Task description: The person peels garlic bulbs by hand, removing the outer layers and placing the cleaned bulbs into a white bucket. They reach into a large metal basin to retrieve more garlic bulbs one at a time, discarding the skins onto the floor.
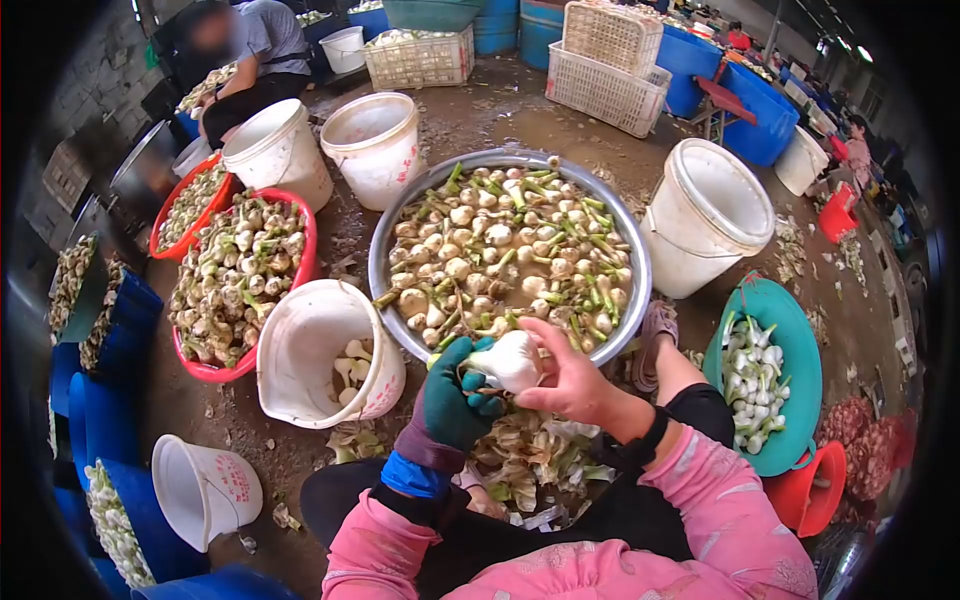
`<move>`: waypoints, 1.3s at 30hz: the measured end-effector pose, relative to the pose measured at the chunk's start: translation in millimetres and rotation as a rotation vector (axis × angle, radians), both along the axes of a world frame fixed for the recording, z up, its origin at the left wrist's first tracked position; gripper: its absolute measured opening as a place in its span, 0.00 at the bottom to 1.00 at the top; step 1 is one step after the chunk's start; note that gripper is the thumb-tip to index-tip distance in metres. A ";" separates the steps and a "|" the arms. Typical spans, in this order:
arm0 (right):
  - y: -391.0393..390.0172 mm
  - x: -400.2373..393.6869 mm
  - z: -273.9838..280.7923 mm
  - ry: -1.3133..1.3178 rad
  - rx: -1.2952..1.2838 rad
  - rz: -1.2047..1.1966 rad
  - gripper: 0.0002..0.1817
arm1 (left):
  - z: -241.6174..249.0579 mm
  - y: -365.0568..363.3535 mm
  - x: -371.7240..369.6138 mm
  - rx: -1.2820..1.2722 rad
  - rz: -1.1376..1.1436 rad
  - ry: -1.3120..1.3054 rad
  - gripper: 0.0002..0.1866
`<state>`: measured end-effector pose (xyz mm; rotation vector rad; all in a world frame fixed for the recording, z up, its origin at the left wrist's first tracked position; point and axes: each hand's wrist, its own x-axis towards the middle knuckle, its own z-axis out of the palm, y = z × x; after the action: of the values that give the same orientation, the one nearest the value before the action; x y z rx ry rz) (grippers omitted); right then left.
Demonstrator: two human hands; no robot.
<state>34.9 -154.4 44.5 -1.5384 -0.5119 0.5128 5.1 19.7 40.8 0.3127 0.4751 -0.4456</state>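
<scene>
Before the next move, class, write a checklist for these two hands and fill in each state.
1. Garlic bulb held by both hands: ok.
2. Left hand gloved: ok.
3. Right hand gloved: not ok, it is bare.
4. Bulb's underside clean: cannot tell, fingers hide it.
5. Metal basin of garlic in front: ok.
6. Green basin at the right, holding paler bulbs: ok.

Centre: garlic bulbs (498,235) inside the central basin (379,255) | near side: peelings (530,462) on the floor between the legs (620,500) | left: heaped tub (308,250), spouted bucket (298,352) nearer | right: upright bucket (688,240), side basin (800,350) nearer | far right: upper crate (610,38) on lower crate (600,98)
</scene>
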 end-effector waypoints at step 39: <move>12.4 -19.7 -20.1 -0.312 -0.027 -0.283 0.24 | -14.3 -36.0 -26.6 1.047 -0.027 -0.708 0.14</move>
<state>15.2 -142.0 24.4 -1.6943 -0.5142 0.0606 -21.5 -16.2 26.5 1.4319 -0.0378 -0.0509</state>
